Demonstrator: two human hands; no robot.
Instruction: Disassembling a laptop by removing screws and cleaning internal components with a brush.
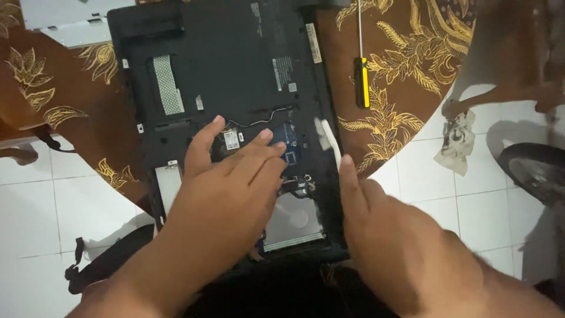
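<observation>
White tile floor below round desk with brown leaf-pattern cloth. Opened laptop base under both hands. Left hand spread wide, fingertips probing small wireless card. Right hand empty, forefinger bracing edge. Yellow-handled screwdriver beyond right hand. Judged: mid-disassembly; next, careful unseating of card.

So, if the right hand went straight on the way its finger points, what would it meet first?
The right hand points up along the right edge of the opened laptop. It would probably first meet the white strip lying just ahead on that edge, though depth is unclear.
</observation>
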